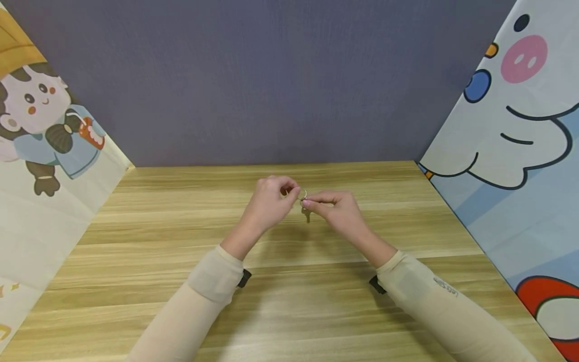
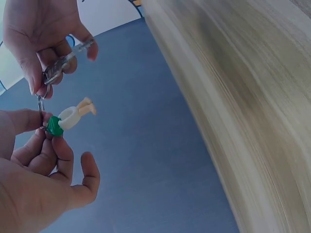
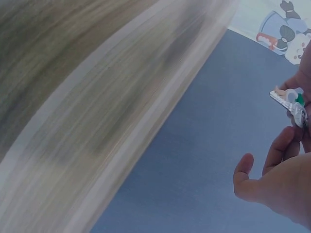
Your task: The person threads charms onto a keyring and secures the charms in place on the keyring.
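Note:
My left hand (image 1: 272,201) and right hand (image 1: 340,208) meet above the table, fingertips close together. Between them is a thin metal key ring (image 2: 41,104), pinched from one side by each hand's thumb and fingers. A silver key (image 2: 62,63) hangs on it by my right fingertips, and in the head view the key (image 1: 307,215) points down. Beside my left fingertips dangles a small figurine charm (image 2: 70,118), with a green part, a white middle and tan legs. In the right wrist view, the key (image 3: 281,101) and charm (image 3: 293,95) overlap at the right edge.
Under the hands lies a wood-grain table (image 1: 181,211). A grey-blue panel (image 1: 271,80) stands along its far edge. Cartoon-printed sheets rise at the left (image 1: 45,211) and right (image 1: 543,211) sides.

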A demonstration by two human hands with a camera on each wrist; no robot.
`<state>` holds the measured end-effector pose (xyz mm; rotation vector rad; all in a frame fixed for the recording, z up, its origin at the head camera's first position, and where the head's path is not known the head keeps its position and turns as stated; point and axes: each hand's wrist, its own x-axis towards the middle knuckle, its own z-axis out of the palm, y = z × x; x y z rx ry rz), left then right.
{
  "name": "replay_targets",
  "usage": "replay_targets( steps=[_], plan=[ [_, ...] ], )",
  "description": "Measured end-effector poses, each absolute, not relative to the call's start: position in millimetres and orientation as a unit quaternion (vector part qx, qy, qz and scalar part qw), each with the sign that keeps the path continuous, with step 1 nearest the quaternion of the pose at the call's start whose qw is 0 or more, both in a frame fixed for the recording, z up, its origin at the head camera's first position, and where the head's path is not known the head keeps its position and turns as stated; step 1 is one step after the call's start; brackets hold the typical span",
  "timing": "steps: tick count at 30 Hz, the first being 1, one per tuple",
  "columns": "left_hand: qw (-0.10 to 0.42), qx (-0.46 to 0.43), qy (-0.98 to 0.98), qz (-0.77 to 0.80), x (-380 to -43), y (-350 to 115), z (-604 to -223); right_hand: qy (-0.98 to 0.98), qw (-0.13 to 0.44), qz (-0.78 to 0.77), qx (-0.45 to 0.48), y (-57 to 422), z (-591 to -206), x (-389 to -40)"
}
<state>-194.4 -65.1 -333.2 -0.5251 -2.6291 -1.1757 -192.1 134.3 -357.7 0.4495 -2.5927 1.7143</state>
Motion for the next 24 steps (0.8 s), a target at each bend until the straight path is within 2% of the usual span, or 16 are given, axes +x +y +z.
replay_targets(
  steps=[14,20,24],
  plan=[
    [0.026,-0.17,-0.869,-0.463,-195,-75,-335,-0.83,-0.071,0.514,0.202,140,-357,-195],
    [0.02,-0.159,-0.877,-0.453,-196,-74,-336,-0.851,-0.049,0.47,0.23,139,-354,-193],
    [0.009,-0.183,-0.886,-0.426,-197,-73,-338,-0.866,-0.031,0.439,0.237,141,-349,-192]
  ],
)
